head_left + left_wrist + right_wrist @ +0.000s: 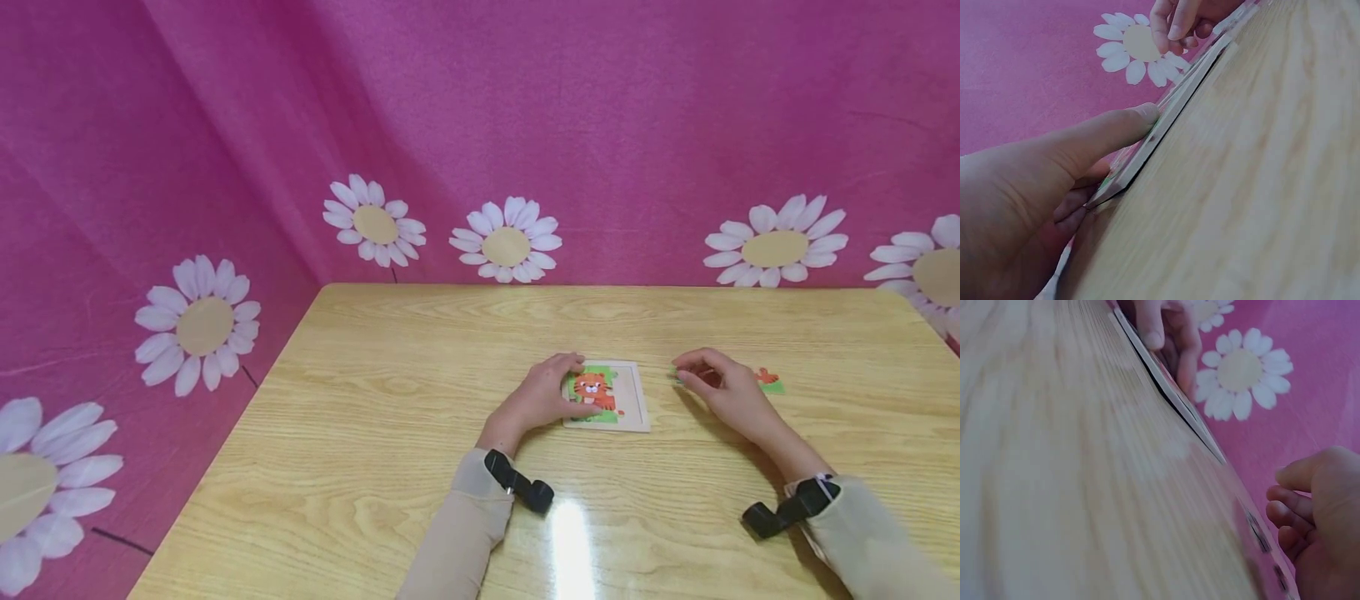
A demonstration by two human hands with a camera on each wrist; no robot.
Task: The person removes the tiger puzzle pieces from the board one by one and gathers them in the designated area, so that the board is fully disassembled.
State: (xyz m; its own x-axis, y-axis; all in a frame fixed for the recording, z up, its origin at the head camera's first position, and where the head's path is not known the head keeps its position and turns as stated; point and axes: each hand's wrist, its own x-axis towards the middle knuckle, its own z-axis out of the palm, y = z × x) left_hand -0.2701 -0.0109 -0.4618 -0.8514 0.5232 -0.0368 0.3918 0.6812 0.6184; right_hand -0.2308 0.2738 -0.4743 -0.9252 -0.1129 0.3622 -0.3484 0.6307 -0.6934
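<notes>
Right of centre in the head view, a tray (633,396) lies flat on the table (337,458), its picture of a tiger (591,386) filling the left part and a pale bare strip showing at the right. The left hand (534,396) is clamped on the tray's left side, thumb over the near part of the picture, fingers at the upper left corner. Farther right, apart from the tray, the right hand (726,393) has thumb and fingers together, pinching a small piece (676,376) with green on it; most of it is hidden. Just beyond that hand, to the right, another piece (771,382), orange and green, lies on the table. Each wrist wears a black strap (517,482). A pink curtain (525,100) with white daisies (506,247) fills the upper frame.
</notes>
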